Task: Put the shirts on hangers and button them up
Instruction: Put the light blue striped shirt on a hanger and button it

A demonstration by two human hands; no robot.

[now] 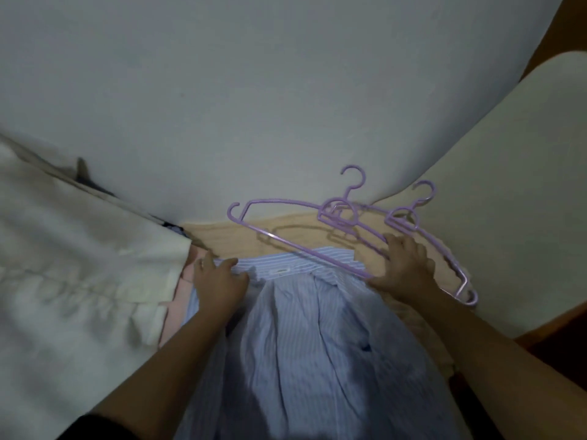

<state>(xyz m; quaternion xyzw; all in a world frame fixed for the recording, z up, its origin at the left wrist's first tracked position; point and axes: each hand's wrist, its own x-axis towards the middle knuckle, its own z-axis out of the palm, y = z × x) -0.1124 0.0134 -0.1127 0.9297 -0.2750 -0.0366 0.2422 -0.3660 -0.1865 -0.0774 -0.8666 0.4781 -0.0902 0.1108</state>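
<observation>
Beige surface against grey wall

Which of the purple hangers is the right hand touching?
The right hand rests on the front purple hanger, the one whose bar crosses the striped shirt's collar. The other purple hangers lie behind it, nearer the wall, untouched.

Dim light falls on a plain grey-white wall, with a cream curtain hanging at left.
</observation>
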